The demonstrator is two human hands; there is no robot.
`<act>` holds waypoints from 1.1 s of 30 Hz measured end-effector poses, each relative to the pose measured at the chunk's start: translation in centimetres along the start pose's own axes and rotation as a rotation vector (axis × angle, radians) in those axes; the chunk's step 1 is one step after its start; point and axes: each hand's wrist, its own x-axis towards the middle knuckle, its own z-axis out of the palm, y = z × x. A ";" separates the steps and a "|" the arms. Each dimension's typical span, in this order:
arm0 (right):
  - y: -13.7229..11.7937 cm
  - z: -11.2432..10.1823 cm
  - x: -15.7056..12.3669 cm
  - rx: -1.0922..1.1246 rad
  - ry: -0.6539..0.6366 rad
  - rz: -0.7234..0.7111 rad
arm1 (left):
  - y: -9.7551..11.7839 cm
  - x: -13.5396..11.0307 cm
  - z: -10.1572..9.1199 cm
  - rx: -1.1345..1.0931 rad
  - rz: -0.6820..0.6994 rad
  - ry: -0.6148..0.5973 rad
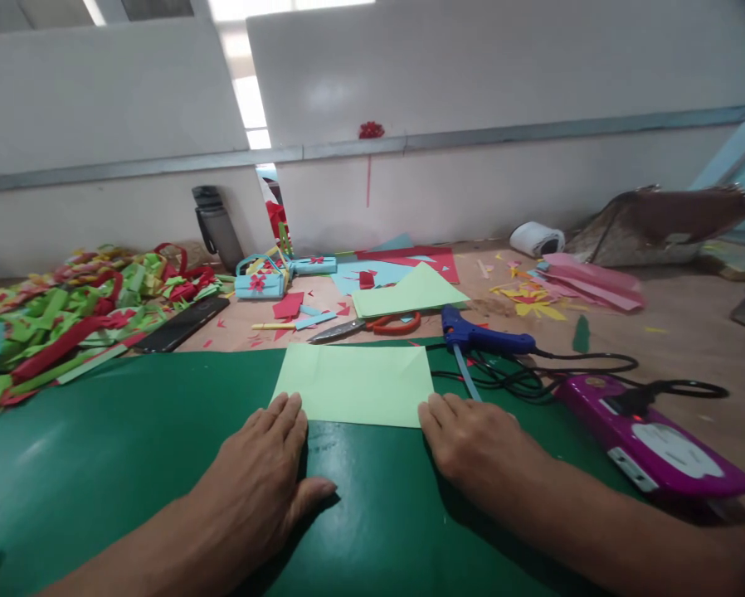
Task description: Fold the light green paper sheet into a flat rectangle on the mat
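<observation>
A light green sheet of paper (360, 381) lies on the green mat in front of me, with faint creases across it. My left hand (266, 464) rests flat, its fingertips on the sheet's near left corner and its thumb stretched out over the mat. On the near right corner lie the fingers of my right hand (472, 435), slightly bent; its thumb is hidden under the hand. Just beyond the sheet are scissors (366, 327) with orange handles. A blue glue gun (488, 336) with a pale glue stick lies to the right, close to my right hand.
Cut paper strips (55, 311) pile up at left, beside a black phone (182, 325) and a grey bottle (216, 228). Small blue paper bags (260, 284) and more green paper (413, 292) lie behind. A purple power strip (652, 435) with cables sits right, near a handbag (664, 224).
</observation>
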 end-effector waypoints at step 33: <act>-0.5 -1.2 0.3 0.025 0.292 -0.041 | 1.9 4.1 0.0 0.158 0.287 0.310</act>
